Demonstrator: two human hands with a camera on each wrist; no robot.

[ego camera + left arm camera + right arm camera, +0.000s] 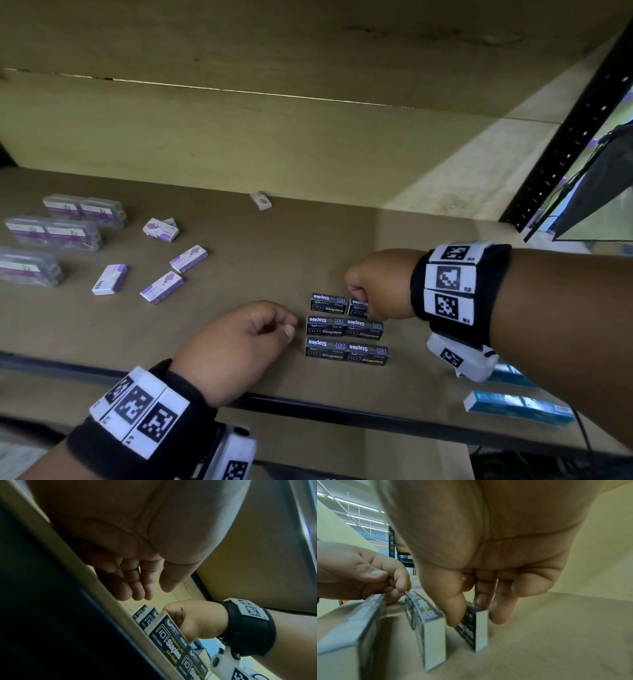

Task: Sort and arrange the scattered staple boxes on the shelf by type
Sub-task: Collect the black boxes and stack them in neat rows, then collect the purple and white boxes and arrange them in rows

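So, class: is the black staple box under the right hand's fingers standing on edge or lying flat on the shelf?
On edge: the right hand pinches the black staple box, whose narrow side meets the brown shelf.

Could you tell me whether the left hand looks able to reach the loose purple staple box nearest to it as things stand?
Probably yes. The left hand holds nothing, and only bare shelf lies between it and the nearest purple staple box.
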